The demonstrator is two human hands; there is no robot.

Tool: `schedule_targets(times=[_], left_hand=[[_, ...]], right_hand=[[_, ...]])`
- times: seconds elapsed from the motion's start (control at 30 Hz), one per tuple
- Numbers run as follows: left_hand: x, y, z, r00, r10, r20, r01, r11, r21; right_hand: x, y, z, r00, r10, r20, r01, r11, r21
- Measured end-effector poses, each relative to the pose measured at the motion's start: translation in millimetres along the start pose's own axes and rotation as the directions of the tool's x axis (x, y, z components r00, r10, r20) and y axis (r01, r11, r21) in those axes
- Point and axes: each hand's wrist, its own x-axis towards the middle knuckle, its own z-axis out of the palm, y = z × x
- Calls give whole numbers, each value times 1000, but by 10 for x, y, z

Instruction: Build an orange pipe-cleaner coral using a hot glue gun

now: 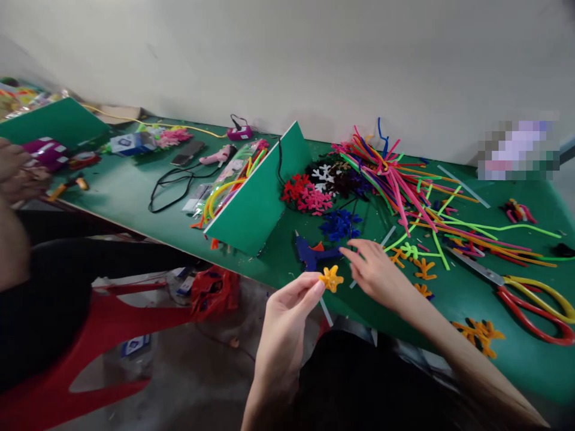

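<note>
Pinching a small orange pipe-cleaner star (331,278) between thumb and fingertips of my left hand (287,317), just off the near edge of the green table (121,197). My right hand (371,269) is open and holding nothing, fingers loosely spread, at 1 o'clock from the star, fingertips just beside a blue hot glue gun (309,254) lying at 11 o'clock. Looks made so far: orange shapes (424,269) at 2 o'clock, a blue shape (340,225) at 12, red and pink shapes (305,197) behind it. Looks unused: a heap of loose pipe cleaners (386,179) at 1 o'clock. Red-and-yellow scissors (534,311) at 3 o'clock. Folded green board (256,197) at 11 o'clock. Another person's hand (20,170) at 10 o'clock.
</note>
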Motion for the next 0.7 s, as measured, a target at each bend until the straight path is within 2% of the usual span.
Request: schedule_targets(times=[0.07,0.17,0.23,0.33,0.47,0.6,0.7], left_hand=[[-33,-56,75,998,-1,61,2,1000,-19],[-82,-127,206,988,-13,154,18,999,-34],[-105,-163,295,977,-43,210,47,999,-18],[-118,-210,405,965,-76,251,72,997,26],[-119,-276,494,965,-82,250,63,995,81],[-154,-326,568,962,-29,271,-3,993,115],[-214,-330,627,955,-18,297,-28,989,148]], right_hand=[[-361,220,-204,990,83,-113,-76,995,62],[-904,544,-387,966,202,-162,-199,979,31],[-1210,684,-421,950,267,-162,-269,963,11],[-1525,752,-385,936,323,-139,-326,945,4],[-1681,714,-294,941,328,-77,-330,944,-15],[-1684,685,-191,949,309,57,-305,950,-61],[-1671,688,-77,948,297,114,-284,952,-111]])
